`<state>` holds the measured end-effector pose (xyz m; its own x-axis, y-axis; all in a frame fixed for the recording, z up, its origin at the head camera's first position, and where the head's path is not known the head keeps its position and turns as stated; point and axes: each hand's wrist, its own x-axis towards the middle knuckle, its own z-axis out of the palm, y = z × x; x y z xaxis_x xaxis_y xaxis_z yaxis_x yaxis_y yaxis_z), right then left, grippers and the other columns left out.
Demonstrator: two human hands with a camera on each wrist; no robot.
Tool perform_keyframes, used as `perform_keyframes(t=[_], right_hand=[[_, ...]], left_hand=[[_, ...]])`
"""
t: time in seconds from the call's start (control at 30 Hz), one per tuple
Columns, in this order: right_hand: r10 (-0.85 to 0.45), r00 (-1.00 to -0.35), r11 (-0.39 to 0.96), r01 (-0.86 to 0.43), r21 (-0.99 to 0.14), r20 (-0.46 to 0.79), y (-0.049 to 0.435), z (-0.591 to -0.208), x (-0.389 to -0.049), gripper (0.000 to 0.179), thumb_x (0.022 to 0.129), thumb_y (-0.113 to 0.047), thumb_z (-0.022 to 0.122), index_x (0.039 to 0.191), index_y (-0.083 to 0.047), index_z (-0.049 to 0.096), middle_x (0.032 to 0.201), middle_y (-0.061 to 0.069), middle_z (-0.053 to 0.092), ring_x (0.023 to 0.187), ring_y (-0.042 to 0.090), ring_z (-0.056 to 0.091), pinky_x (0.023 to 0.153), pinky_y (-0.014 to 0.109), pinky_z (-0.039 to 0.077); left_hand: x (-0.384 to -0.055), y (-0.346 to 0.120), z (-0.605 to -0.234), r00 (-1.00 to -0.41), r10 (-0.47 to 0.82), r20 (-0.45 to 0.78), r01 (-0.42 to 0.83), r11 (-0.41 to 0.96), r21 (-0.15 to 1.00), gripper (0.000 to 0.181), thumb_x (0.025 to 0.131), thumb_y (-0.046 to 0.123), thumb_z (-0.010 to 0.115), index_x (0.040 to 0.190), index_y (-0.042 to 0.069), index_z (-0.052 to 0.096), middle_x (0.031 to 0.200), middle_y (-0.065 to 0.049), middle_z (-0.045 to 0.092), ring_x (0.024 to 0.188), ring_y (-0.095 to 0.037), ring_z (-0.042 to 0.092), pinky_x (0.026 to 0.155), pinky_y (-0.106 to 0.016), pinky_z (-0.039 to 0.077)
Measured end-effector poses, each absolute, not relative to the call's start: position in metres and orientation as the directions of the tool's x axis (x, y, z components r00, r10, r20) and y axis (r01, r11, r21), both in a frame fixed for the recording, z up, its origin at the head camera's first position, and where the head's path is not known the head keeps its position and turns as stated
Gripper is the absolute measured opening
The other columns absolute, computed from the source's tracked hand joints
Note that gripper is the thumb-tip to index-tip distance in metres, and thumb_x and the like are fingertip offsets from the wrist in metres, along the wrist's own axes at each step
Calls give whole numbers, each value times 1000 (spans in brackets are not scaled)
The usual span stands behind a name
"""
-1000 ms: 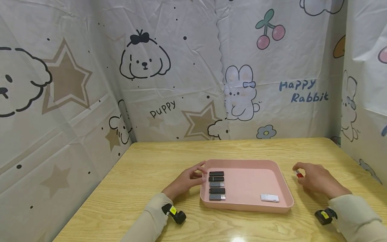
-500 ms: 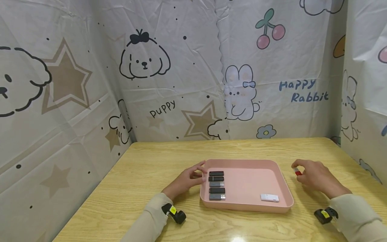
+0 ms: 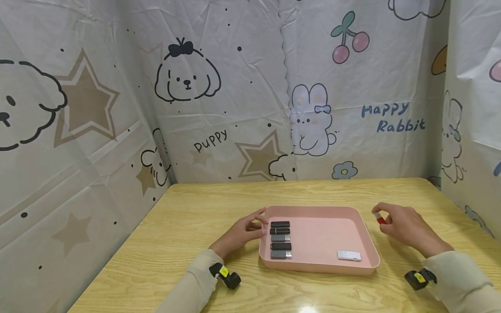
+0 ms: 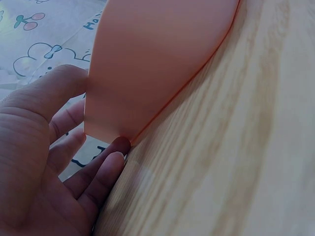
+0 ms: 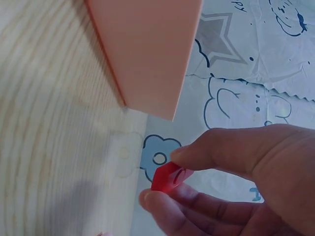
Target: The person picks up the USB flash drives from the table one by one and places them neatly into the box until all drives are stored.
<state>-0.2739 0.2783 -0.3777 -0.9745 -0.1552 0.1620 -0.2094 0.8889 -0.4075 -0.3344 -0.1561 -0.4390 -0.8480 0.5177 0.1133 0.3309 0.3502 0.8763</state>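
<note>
My left hand [image 3: 243, 232] rests at the left rim of a pink tray [image 3: 318, 268], its fingertips touching the rim and outer wall. In the left wrist view, the lower fingers meet the tray's bottom corner. Over the wood to the right of the tray, my right hand [image 3: 407, 226] pinches a small red USB stick [image 3: 380, 220] with a pale end between thumb and fingers. The right wrist view shows its red body [image 5: 167, 178] in that pinch. Several black and grey USB sticks [image 3: 281, 247] lie in a column along the tray's left side.
A white USB stick [image 3: 349, 255] lies near the front right corner inside the tray. The tray stands on a wooden table [image 3: 203, 208] with printed cloth walls [image 3: 235, 108] behind it and at both sides. A small red tip [image 5: 102, 234] shows at the right wrist view's bottom edge.
My right hand has moved a little left and up towards the tray, carrying the red USB stick. The left hand and the tray have stayed put.
</note>
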Motion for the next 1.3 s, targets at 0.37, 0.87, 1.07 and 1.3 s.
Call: perform_keyframes(t=[0.37,0.87,1.07,1.3], right_hand=[[-234,-939,858,-321,-400,251,267,-372,-271,37,83,-4,69,118,-7,60,81,7,62,65,17,53,52,30,43],[-411,-873,745,-488,-455,263,253,-370,-270,40,86,-11,72,124,-15,59,86,-2,59,71,10,57,60,23,51],[-458,-845,711,-534,-458,276,246,-372,-267,45,85,-6,72,127,-16,58,89,-5,60,75,9,57,66,23,52],[-474,-843,698,-536,-475,255,241,-376,-267,51,84,-5,72,131,-17,54,87,-6,58,77,9,57,68,23,52]], left_hand=[[-334,-155,-439,-852,512,109,326,357,875,29,94,20,63,119,6,58,158,-1,26,122,-33,52,101,-47,42],[-336,-156,-440,-845,522,117,339,353,872,27,93,29,65,116,16,61,157,5,26,122,-27,54,100,-42,44],[-336,-156,-441,-849,516,116,339,363,868,27,92,29,66,116,17,61,157,6,26,121,-26,54,101,-42,43],[-334,-154,-437,-845,520,122,346,359,867,29,94,21,64,119,9,59,158,0,25,122,-31,53,102,-46,41]])
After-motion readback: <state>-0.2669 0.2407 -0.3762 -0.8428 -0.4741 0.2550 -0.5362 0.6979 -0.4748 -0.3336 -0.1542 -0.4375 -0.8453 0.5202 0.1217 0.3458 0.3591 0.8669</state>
